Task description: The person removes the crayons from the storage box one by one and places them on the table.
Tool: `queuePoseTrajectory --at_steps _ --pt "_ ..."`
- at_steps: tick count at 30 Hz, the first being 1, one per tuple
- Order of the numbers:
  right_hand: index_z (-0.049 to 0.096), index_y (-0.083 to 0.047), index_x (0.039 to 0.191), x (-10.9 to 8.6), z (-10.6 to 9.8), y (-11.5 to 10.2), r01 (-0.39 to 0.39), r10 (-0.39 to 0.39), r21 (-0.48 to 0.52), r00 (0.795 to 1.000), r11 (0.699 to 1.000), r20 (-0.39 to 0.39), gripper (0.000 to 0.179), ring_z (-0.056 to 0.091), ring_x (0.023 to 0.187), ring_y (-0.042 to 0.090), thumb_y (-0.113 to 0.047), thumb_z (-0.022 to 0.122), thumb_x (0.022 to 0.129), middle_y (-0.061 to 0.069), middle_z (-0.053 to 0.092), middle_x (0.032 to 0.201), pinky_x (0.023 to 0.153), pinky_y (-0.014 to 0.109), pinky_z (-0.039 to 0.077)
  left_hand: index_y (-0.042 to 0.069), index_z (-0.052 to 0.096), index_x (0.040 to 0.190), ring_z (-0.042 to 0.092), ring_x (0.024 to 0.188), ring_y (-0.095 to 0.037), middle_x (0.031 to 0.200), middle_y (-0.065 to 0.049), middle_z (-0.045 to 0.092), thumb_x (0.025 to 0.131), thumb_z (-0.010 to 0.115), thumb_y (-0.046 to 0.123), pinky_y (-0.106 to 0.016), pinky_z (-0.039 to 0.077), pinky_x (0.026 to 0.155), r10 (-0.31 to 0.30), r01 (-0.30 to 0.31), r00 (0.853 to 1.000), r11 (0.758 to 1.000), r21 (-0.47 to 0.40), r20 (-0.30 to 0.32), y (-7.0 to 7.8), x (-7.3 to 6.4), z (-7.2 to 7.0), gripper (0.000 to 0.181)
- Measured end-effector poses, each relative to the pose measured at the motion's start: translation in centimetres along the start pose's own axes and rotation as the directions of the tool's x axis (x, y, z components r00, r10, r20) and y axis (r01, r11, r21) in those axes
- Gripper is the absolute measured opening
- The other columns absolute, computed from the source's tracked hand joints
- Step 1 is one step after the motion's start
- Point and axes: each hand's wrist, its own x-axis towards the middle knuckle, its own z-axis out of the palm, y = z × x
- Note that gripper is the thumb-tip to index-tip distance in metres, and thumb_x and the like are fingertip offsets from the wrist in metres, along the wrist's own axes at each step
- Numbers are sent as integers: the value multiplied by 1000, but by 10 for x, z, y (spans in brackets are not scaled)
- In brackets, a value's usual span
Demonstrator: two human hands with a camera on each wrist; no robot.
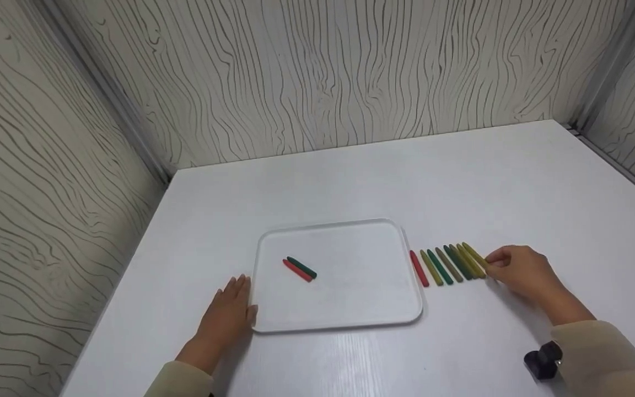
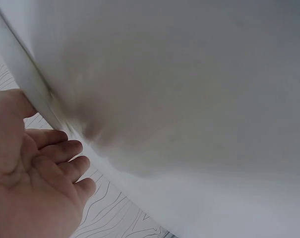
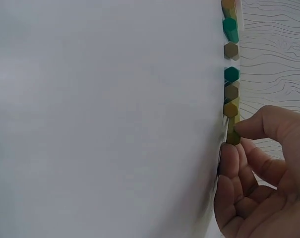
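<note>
My right hand (image 1: 524, 270) pinches the near end of an olive-yellow crayon (image 1: 473, 253) between thumb and fingers. This crayon lies at the right end of a row of several crayons, including a red crayon (image 1: 419, 268) beside the tray and a green crayon (image 1: 440, 267). In the right wrist view, the pinched crayon (image 3: 233, 135) shows under the thumb, below the other crayons' six-sided ends. My left hand (image 1: 226, 311) rests at the left side of a white tray (image 1: 337, 327), thumb at its rim, fingers extended. Inside the tray, a red crayon (image 1: 296, 271) lies against a dark green crayon (image 1: 303, 267).
The white table (image 1: 306, 193) meets a wood-grain patterned wall (image 1: 323, 77) behind and similar panels at both sides. A small black object (image 1: 542, 361) is by the right sleeve (image 1: 598, 353).
</note>
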Motion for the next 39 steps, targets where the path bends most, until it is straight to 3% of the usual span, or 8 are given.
queuePoseTrajectory --at_steps 7,12,22,29,36,39 --pt "64 7 110 0 -1 -2 32 -31 -53 999 998 8 34 59 84 28 -18 60 88 19 65 97 62 33 50 -12 40 137 31 134 -42 143 -27 39 95 56 16 -56 24 109 8 -8 1000 1000 2 0 1 -1 -2 53" --pt "61 8 114 -1 -6 -6 49 -48 -74 999 996 21 38 59 90 36 -21 61 90 22 63 101 70 42 52 -11 38 139 29 136 -41 144 -25 38 95 56 17 -54 22 111 -18 18 1000 1000 15 21 2 -1 -2 54" --pt "49 7 130 1 -15 -20 68 -71 -168 997 983 -9 71 49 110 52 -48 63 88 35 50 124 82 61 46 -11 39 139 29 136 -40 144 -25 39 95 57 17 -54 23 111 -27 27 1000 1000 6 8 3 -1 -1 54" --pt "40 5 139 10 -16 -39 78 -86 -223 996 972 -30 81 35 120 58 -52 63 86 39 36 135 87 71 37 -10 39 139 29 135 -41 144 -25 39 94 56 17 -54 23 111 -38 38 999 999 9 14 1 1 0 55" --pt "37 1 143 19 -12 -61 147 -161 -267 986 952 -33 88 37 118 58 -59 63 83 37 36 137 80 73 34 -12 38 138 30 135 -41 144 -25 38 95 56 17 -55 23 110 -13 13 1000 1000 -1 15 1 0 0 55" --pt "37 0 143 22 -6 -71 163 -182 -290 983 943 -40 88 36 119 57 -59 64 82 37 36 137 84 74 30 -11 39 138 30 135 -41 144 -25 39 95 56 17 -54 23 111 -19 19 1000 1000 7 14 2 1 0 55"
